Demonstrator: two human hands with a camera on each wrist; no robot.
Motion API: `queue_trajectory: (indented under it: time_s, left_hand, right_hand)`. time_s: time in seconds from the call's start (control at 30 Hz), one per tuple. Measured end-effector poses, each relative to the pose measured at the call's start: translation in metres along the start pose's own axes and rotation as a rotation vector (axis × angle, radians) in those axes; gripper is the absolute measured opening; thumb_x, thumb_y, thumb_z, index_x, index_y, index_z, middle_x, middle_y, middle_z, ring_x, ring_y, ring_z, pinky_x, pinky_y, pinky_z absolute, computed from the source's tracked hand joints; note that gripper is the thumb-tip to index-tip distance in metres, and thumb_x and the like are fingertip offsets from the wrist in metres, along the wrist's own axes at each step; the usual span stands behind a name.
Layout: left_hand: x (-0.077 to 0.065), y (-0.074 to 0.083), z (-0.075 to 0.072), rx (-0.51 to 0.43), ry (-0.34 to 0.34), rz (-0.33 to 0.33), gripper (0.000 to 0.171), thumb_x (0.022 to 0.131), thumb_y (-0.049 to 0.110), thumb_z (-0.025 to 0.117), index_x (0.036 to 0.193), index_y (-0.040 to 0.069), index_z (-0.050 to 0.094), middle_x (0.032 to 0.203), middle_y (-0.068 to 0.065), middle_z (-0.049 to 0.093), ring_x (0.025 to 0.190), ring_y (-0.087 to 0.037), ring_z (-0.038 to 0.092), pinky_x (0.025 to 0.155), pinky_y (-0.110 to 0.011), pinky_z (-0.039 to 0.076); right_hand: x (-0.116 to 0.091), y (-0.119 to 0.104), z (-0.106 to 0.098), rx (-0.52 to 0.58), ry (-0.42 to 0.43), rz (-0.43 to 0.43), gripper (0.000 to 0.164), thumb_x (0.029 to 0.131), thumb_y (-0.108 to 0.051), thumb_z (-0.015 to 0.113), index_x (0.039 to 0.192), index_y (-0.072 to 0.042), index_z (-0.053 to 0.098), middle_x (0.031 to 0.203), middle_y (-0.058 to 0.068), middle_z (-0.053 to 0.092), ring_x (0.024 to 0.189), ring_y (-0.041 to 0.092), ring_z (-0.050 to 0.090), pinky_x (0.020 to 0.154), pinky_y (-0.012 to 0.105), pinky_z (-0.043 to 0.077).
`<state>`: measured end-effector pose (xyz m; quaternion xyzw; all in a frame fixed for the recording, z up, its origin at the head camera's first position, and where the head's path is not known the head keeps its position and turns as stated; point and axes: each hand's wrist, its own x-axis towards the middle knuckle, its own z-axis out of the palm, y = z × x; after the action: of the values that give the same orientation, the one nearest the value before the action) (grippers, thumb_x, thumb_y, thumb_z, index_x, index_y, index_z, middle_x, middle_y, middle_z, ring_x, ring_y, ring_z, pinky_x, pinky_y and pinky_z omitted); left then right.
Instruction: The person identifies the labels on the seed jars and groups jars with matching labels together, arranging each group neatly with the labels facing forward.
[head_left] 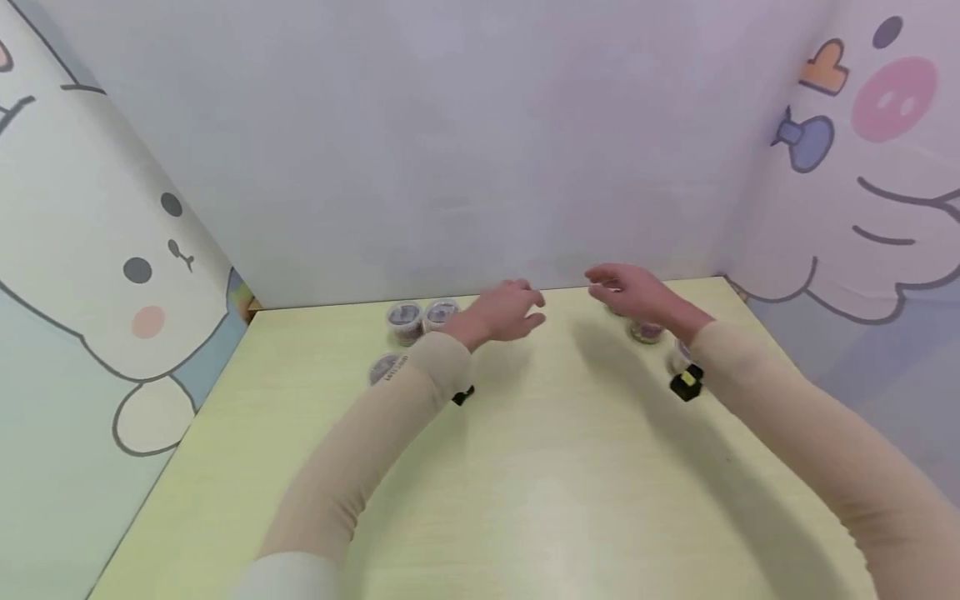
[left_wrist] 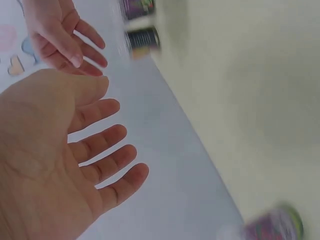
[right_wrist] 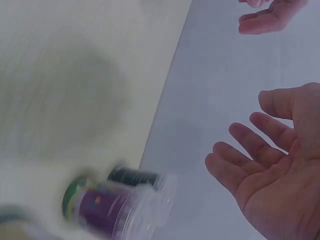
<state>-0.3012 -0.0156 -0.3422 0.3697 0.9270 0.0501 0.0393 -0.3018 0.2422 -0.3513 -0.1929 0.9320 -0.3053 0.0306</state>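
My left hand (head_left: 504, 313) hovers above the back of the table, fingers loosely bent and nothing in them. Just left of it stand two small round lidded tubs (head_left: 405, 320) (head_left: 441, 313), and a third tub (head_left: 384, 367) is partly covered by the left sleeve. Across from it, my right hand (head_left: 636, 292) is also raised and holds nothing, its palm turned toward the left hand. Beneath the right hand and wrist are several more tubs, partly hidden; one with a purple label (right_wrist: 102, 207) and a dark one (right_wrist: 132, 176) show in the right wrist view.
The pale yellow table (head_left: 525, 500) meets a plain light wall (head_left: 450, 167) at its back edge. Side panels with cartoon animals (head_left: 97, 250) flank it. Black wrist-camera mounts (head_left: 686, 383) hang under the sleeves.
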Motion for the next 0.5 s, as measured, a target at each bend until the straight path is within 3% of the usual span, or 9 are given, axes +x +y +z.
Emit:
queue_trajectory:
  time_s: [0.13, 0.3, 0.4, 0.5]
  left_hand:
    - [0.027, 0.035, 0.018, -0.028, -0.008, 0.059, 0.042, 0.107, 0.032, 0.051, 0.143, 0.010, 0.056, 0.140, -0.009, 0.055, 0.126, -0.024, 0.052, 0.107, -0.037, 0.043]
    - [0.058, 0.075, 0.043, -0.080, -0.012, 0.117, 0.050, 0.108, 0.034, 0.049, 0.149, 0.007, 0.046, 0.143, -0.008, 0.053, 0.126, -0.020, 0.054, 0.105, -0.031, 0.044]
    - [0.073, 0.095, 0.057, -0.128, -0.010, 0.121, 0.053, 0.107, 0.037, 0.049, 0.151, 0.008, 0.042, 0.144, -0.008, 0.050, 0.125, -0.017, 0.054, 0.102, -0.028, 0.046]
    - [0.084, 0.110, 0.071, -0.233, 0.003, 0.105, 0.055, 0.107, 0.038, 0.051, 0.152, 0.010, 0.040, 0.149, -0.007, 0.046, 0.128, -0.015, 0.053, 0.103, -0.025, 0.044]
  right_hand:
    - [-0.038, 0.025, -0.018, -0.053, 0.012, 0.039, 0.052, 0.108, -0.030, 0.050, 0.148, 0.004, 0.045, 0.149, 0.028, 0.046, 0.134, 0.048, 0.045, 0.108, 0.061, 0.038]
    - [-0.079, 0.063, -0.024, -0.149, 0.073, 0.088, 0.055, 0.107, -0.029, 0.052, 0.148, 0.006, 0.043, 0.149, 0.032, 0.041, 0.135, 0.053, 0.038, 0.105, 0.067, 0.034]
    - [-0.096, 0.082, -0.025, -0.142, 0.126, 0.114, 0.056, 0.107, -0.029, 0.053, 0.147, 0.008, 0.042, 0.149, 0.035, 0.040, 0.136, 0.054, 0.035, 0.105, 0.069, 0.032]
    - [-0.109, 0.097, -0.022, -0.089, 0.162, 0.133, 0.060, 0.107, -0.031, 0.052, 0.148, 0.010, 0.038, 0.148, 0.038, 0.038, 0.134, 0.058, 0.035, 0.103, 0.071, 0.032]
